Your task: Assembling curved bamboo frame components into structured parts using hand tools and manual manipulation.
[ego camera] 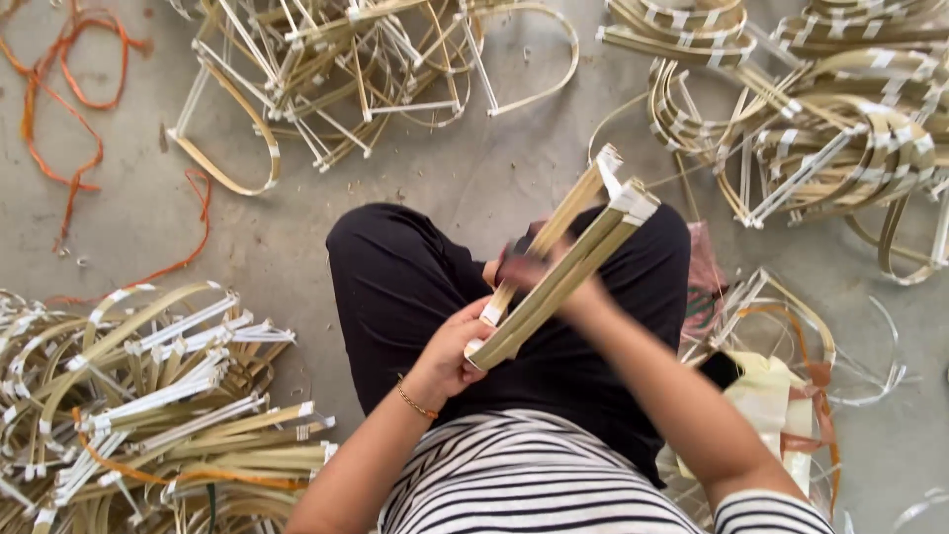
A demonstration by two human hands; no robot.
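Two hands work one piece over the lap. The left hand (450,351) is closed around the lower end of a bamboo strip frame (559,262) — a bundle of flat pale strips with white tape bindings at the ends, held slanting up and away from the body. The right hand (539,269) is further up the same frame, blurred by motion; it appears wrapped on the strips, but I cannot tell its exact grip. A thin gold bracelet (416,403) sits on the left wrist.

Person sits on the concrete floor (297,237), black trousers, striped shirt. Frame is above the knees, touching nothing but the hands.

Surroundings: a heap of similar taped strip pieces (158,396) at the person's left, a looser tangle of frames (336,69) ahead, curved looped pieces (840,119) ahead right, orange cord (69,109) lying at far left. A small pile with a pale bag (771,396) lies just beside the right elbow.

Judgement: step in hand looks like binding or adjusting the frame mid-length — left hand anchors, right hand does the work. Next move likely calls for a steady left grip so the strips stay aligned while the right hand pulls or wraps.
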